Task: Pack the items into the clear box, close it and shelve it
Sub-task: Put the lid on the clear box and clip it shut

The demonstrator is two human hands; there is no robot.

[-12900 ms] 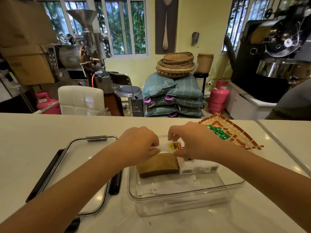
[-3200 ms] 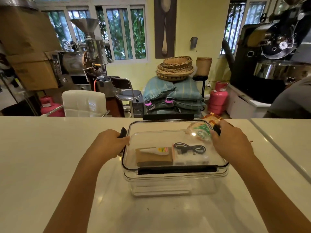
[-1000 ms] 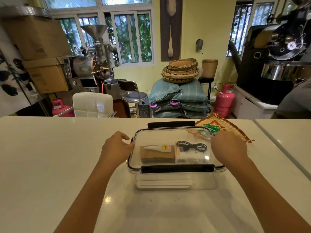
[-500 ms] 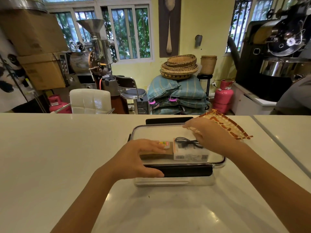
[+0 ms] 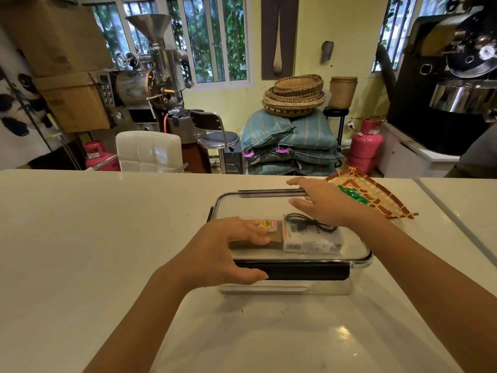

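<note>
Head view: the clear box sits on the white counter, slightly right of centre, with its transparent lid in place on top. The left hand lies over the lid's near-left part, fingers spread flat on the lid and thumb pressed against the black latch on the near side; it grips nothing. The right hand rests open across the far-right part of the lid, fingers extended toward the far latch bar, thumb lying on the lid; it also encloses nothing. Visible through the lid: a brown flat packet, a small tube with a yellow label, a white carton with a barcode sticker, and a coiled black cable on top of the carton. A woven fan-shaped tray carrying green pieces lies on the counter just beyond the right wrist, beside the box's far-right corner.
</note>
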